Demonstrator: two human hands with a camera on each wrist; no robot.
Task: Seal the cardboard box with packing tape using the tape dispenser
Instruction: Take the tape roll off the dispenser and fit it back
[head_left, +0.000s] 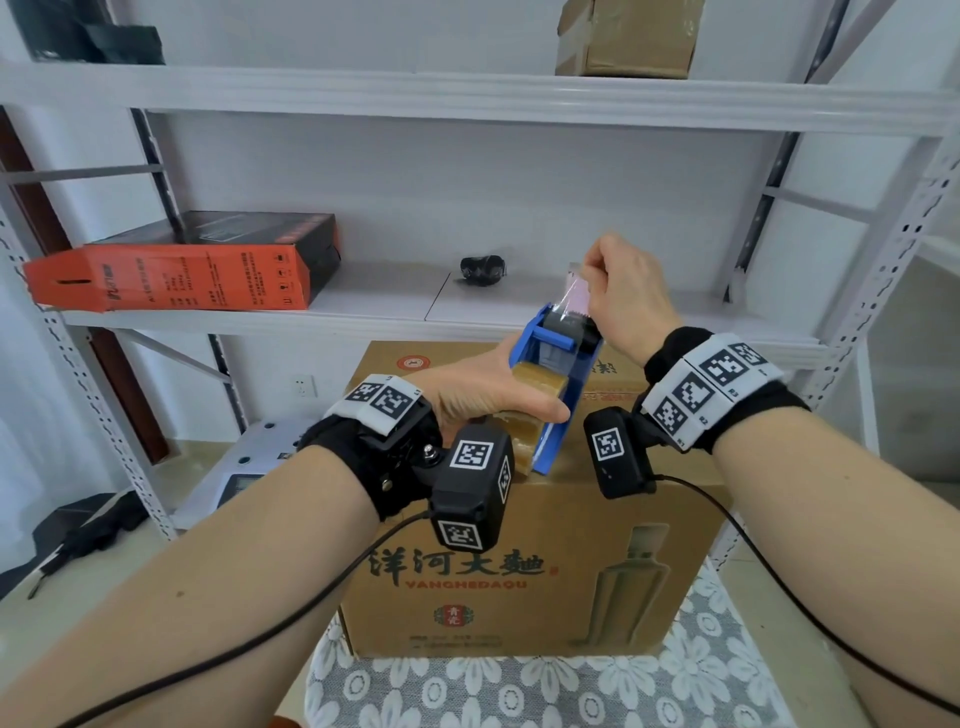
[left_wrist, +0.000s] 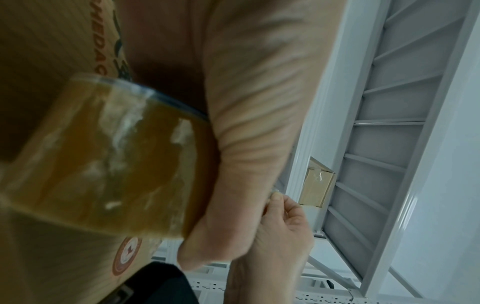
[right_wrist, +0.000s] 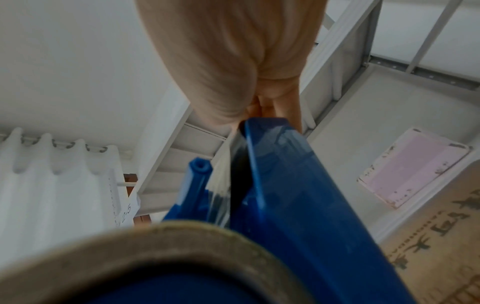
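A brown printed cardboard box (head_left: 535, 566) stands on a lace-patterned cloth in front of me. Above its top my left hand (head_left: 493, 389) grips a blue tape dispenser (head_left: 563, 358) around its amber tape roll (head_left: 540, 384), tilted with the nose up. My right hand (head_left: 597, 275) pinches the free end of the clear tape (head_left: 574, 293) and holds it stretched upward from the nose. The left wrist view shows the roll (left_wrist: 103, 154) against my palm, and the box (left_wrist: 46, 41) behind it. The right wrist view shows the dispenser (right_wrist: 298, 195) and the taut tape strip (right_wrist: 223, 179).
A white metal shelf (head_left: 363, 309) runs just behind the box. It carries an orange and black carton (head_left: 182, 270) at left and a small black object (head_left: 480, 270). Another cardboard box (head_left: 623, 41) sits on the top shelf. A perforated post (head_left: 883, 270) stands at right.
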